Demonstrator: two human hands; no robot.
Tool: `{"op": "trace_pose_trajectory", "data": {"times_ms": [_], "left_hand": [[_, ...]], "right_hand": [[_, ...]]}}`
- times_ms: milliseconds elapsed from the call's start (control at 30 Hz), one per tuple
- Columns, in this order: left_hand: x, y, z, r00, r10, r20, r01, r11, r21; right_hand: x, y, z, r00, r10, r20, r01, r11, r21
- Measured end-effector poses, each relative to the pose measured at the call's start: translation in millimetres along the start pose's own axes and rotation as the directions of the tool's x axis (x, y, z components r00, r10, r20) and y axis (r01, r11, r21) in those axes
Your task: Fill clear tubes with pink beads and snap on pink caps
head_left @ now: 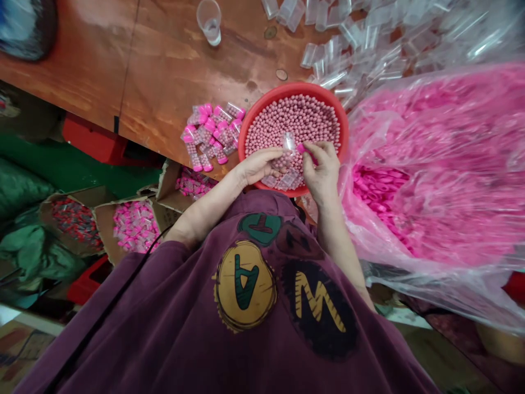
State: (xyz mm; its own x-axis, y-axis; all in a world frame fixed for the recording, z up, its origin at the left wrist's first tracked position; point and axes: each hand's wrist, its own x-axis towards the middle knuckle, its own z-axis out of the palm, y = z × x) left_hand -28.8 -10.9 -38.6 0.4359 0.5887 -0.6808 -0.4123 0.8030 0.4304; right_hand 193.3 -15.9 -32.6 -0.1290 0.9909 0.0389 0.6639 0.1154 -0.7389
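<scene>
A red basin [342, 117] full of small pink beads [297, 112] stands at the table's near edge. Over it, my left hand [262, 164] has its fingers closed around a small clear plastic tube [288, 141]. Right beside the tube, my right hand [325, 164] pinches a small bright pink cap [301, 148] between thumb and finger. Below my fingers, several clear tubes [289, 179] lie on the beads inside the basin. Just left of the basin is a pile of bead-filled tubes with pink caps [213, 131].
A large clear bag [443, 164] of bright pink pieces fills the right side. Loose empty tubes [328, 57] lie scattered behind the basin. A clear cup [209, 22] stands on the wooden table [164, 71]. Lower left, cardboard boxes [104, 224] hold pink and red pieces.
</scene>
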Motion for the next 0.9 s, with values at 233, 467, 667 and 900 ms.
{"op": "trace_pose_trajectory", "data": {"times_ms": [233, 467, 667, 900], "left_hand": [[-2.0, 3.2, 6.5, 0.994, 0.083, 0.066, -0.083, 0.997, -0.008], [-6.8, 0.0, 18.2, 0.989, 0.146, 0.028, -0.146, 0.989, -0.001], [-16.8, -8.9, 34.1, 0.973, 0.231, -0.017, -0.23, 0.973, 0.034], [-23.8, -10.5, 36.6, 0.962, 0.271, -0.029, -0.269, 0.962, 0.052]], "right_hand": [[3.4, -22.8, 5.7, 0.996, 0.084, -0.034, -0.072, 0.962, 0.265], [0.6, -33.7, 3.1, 0.999, 0.011, -0.044, -0.003, 0.985, 0.171], [-12.9, -44.4, -5.9, 0.999, -0.038, -0.032, 0.04, 0.998, 0.054], [-22.2, -52.1, -21.2, 0.991, -0.113, 0.076, 0.11, 0.993, 0.048]]}}
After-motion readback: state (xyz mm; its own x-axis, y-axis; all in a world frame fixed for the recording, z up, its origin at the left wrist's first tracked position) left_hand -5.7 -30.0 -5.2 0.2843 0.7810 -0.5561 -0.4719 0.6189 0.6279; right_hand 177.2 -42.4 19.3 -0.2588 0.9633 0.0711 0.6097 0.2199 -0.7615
